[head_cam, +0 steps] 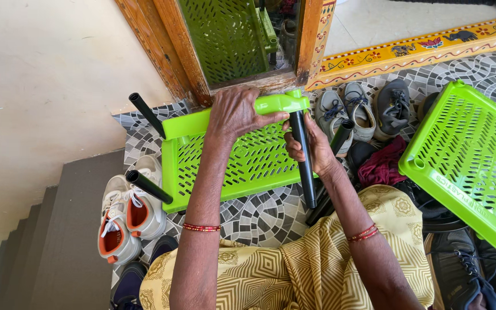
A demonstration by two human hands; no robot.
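A bright green perforated plastic shelf panel (242, 161) is tilted in front of me over the patterned tile floor. My left hand (235, 112) grips its top rim near the right corner. My right hand (311, 144) is wrapped around a black tube leg (303, 166) that sits in that corner socket and points down toward my lap. Two more black tubes (146, 113) stick out of the panel's left corners. Another black tube (341, 133) lies behind my right hand.
A second green perforated panel (466, 155) lies at the right. Grey and dark shoes (368, 109) and a maroon cloth (383, 163) sit between the panels. White-and-orange sneakers (127, 218) stand at the left beside descending stairs. A wooden door frame (188, 51) rises ahead.
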